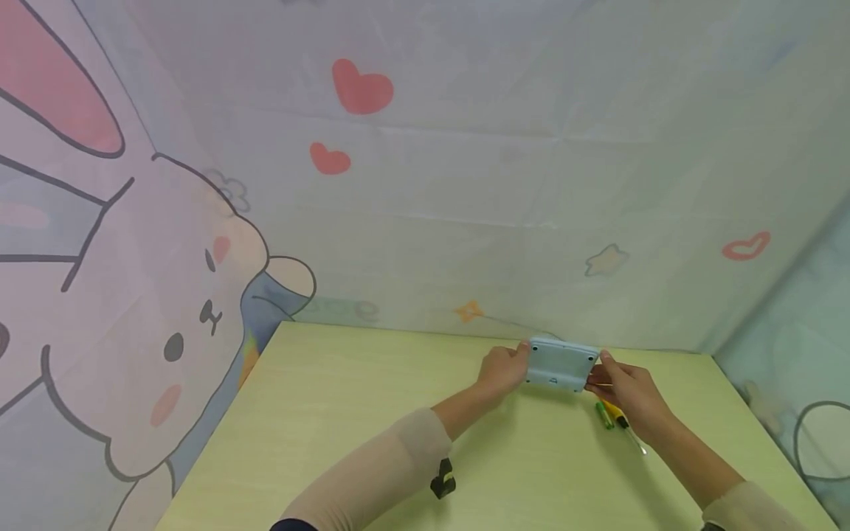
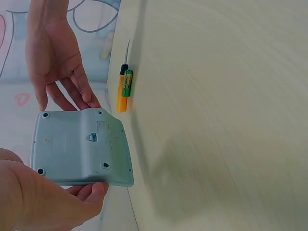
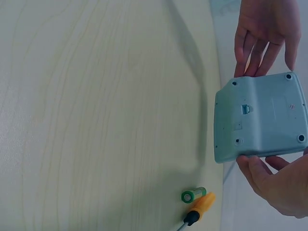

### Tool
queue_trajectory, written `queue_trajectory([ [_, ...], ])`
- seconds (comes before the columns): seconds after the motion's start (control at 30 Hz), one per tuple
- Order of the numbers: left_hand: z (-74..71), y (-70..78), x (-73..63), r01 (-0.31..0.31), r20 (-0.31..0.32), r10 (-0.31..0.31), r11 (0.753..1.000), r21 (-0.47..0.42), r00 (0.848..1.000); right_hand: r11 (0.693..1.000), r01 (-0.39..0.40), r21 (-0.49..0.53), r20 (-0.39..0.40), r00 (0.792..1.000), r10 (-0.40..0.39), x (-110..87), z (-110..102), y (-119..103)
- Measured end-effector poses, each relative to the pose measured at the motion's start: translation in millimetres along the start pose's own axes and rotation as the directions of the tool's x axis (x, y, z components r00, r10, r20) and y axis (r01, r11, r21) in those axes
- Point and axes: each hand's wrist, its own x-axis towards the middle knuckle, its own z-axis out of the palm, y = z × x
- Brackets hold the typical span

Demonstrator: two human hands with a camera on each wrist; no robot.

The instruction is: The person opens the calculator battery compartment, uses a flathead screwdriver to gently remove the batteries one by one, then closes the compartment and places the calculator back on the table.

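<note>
Both hands hold up a light-blue calculator (image 1: 561, 364) near the far side of the table, its underside toward me. A small battery-cover latch and round feet show on that underside (image 2: 62, 144); the key side is hidden. My left hand (image 1: 502, 372) grips one short edge, thumb on the near face. On the opposite edge my right hand (image 1: 631, 394) pinches with thumb and fingers. Below the right hand lie a green battery (image 2: 127, 83) and a screwdriver (image 3: 202, 204) with a yellow handle, side by side on the table.
The pale wooden table (image 1: 345, 398) ends at a cloth backdrop printed with hearts and a rabbit. A small black object (image 1: 443, 479) lies by the left forearm. A thin cable (image 1: 518, 324) runs along the table's back edge.
</note>
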Motion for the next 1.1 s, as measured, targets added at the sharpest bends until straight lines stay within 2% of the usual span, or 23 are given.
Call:
queue_trajectory([
  [0.2, -0.1, -3.5, -0.2, 0.019, -0.016, -0.020, 1.000, -0.018, 1.000, 1.000, -0.011, 0.010, -0.006, 1.000, 0.011, -0.1, 0.4, 1.4],
  [0.5, 1.6, -8.0, 1.6, 0.025, -0.069, -0.032, 0.995, -0.100, 0.997, 0.986, -0.063, 0.154, -0.029, 0.997, 0.068, 0.1, 2.0, 2.7],
  [0.77, 0.6, -9.2, 2.1, -0.007, -0.047, 0.002, 0.994, -0.107, 0.999, 0.990, -0.054, 0.134, -0.038, 0.997, 0.060, -0.7, 2.8, 5.9],
  [0.9, 1.2, -9.9, 1.6, 0.003, -0.023, -0.006, 0.994, -0.111, 1.000, 0.993, -0.044, 0.105, -0.044, 0.998, 0.049, -1.9, 2.3, 8.6],
  [1.1, 2.1, -13.3, 3.1, -0.001, -0.010, 0.000, 0.990, -0.144, 1.000, 0.990, -0.046, 0.130, -0.038, 0.998, 0.052, -3.2, 1.6, 11.3],
])
